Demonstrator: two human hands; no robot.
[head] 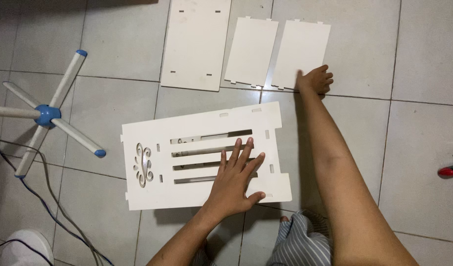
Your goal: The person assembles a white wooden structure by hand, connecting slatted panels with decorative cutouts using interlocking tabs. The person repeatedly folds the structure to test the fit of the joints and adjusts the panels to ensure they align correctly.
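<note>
In the head view I see the left hand (234,184) pressing flat, fingers spread wide, on the slotted white panel (204,155) lying on the tiled floor (423,59). The right hand (316,79) reaches far, fingers curled on the corner of a small white panel (301,53). I think this thin panel can slip on the smooth tile, or its tabs can bend, because the grip is only at the edge.

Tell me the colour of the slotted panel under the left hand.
White: the slotted panel under the left hand is plain white, seen in the head view.
</note>
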